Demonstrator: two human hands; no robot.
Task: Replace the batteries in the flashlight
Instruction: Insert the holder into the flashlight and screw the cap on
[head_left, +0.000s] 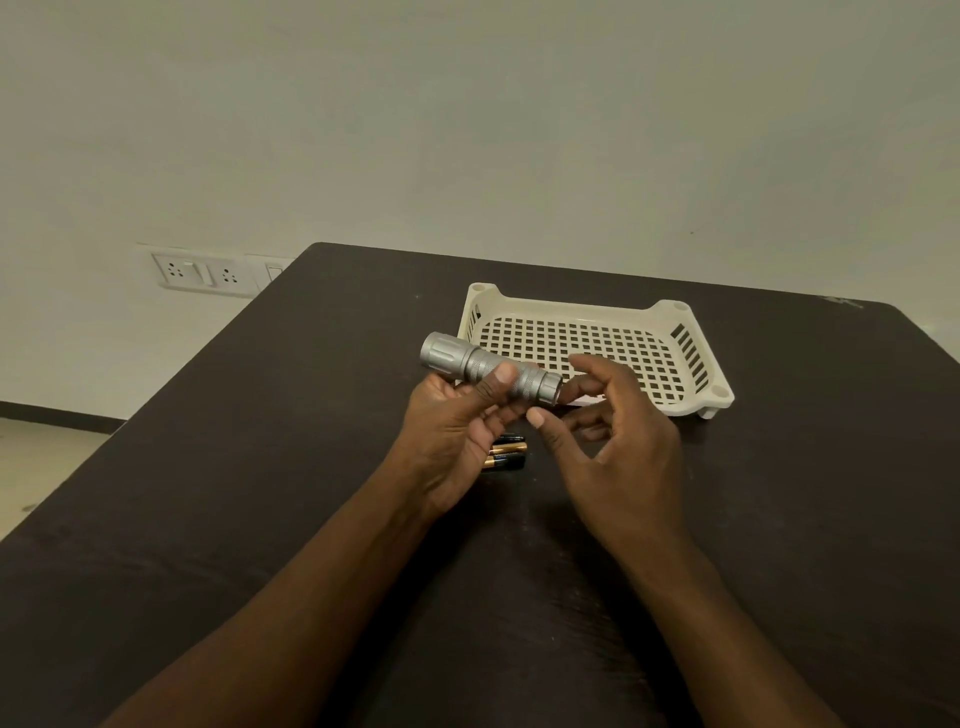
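Your left hand (457, 415) grips the flashlight (488, 368) just in front of the tray (696, 410), steadying it; right hand (618, 431) fingers loosely spread at its tail cap, likely to twist; batteries (506, 454) below.

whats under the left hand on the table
Black and gold batteries lie on the dark table below the left hand, which holds the flashlight. The hand hides their left ends, so their count is unclear.
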